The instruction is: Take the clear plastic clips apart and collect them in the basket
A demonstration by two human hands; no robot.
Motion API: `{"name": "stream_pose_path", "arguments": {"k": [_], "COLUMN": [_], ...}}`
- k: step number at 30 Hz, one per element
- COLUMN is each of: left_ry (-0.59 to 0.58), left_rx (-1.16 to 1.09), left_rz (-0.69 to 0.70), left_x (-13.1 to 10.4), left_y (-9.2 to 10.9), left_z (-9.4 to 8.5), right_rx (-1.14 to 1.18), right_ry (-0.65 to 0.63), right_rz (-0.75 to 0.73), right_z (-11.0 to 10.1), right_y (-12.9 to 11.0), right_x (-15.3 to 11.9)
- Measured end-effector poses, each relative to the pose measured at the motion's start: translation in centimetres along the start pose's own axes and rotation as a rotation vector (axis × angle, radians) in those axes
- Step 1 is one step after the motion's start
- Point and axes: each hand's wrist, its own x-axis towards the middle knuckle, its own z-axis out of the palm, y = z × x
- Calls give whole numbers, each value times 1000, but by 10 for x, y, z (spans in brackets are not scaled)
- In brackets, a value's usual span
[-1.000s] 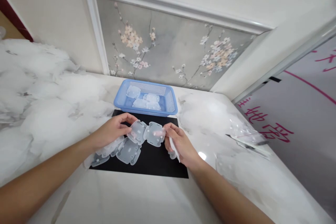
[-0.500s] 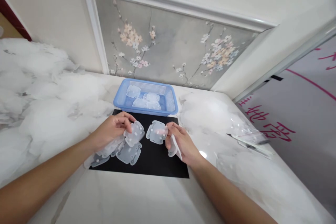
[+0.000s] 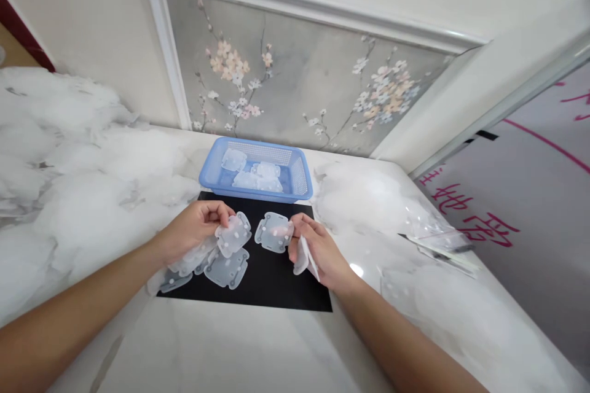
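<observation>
In my left hand (image 3: 198, 227) a translucent plastic piece (image 3: 234, 235) is pinched by its upper left edge, above other pieces. My right hand (image 3: 318, 252) grips another translucent piece (image 3: 273, 232) between thumb and fingers, and more pieces (image 3: 304, 258) stand on edge against its palm. Below the left hand, several loose pieces (image 3: 227, 270) overlap on the black mat (image 3: 276, 285); the forearm and hand partly hide this pile. Small white dots mark the pieces.
Behind the mat sits a blue basket (image 3: 255, 196) with several pieces inside. Piles of filled clear bags (image 3: 92, 178) lie at the left, and more bags (image 3: 364, 196) at the right. A wall with a floral panel (image 3: 295, 86) rises behind.
The piece in my left hand has shifted slightly left and tilted differently, with fewer fingertips over its top. My right hand has moved very slightly left with its pieces.
</observation>
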Motion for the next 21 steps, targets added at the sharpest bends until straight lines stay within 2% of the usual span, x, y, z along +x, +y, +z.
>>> {"name": "stream_pose_path", "arguments": {"k": [7, 13, 21], "left_ry": [-3, 48, -84], "left_rx": [34, 46, 53], "left_rz": [20, 85, 23], "left_x": [0, -1, -1], "left_y": [-2, 0, 1], "left_z": [-1, 0, 2], "right_rx": [86, -93, -205], "right_ry": [-16, -22, -55], "right_rz": [-26, -136, -173], "right_z": [2, 1, 2], "right_y": [1, 4, 2], "right_x": [1, -2, -3]}}
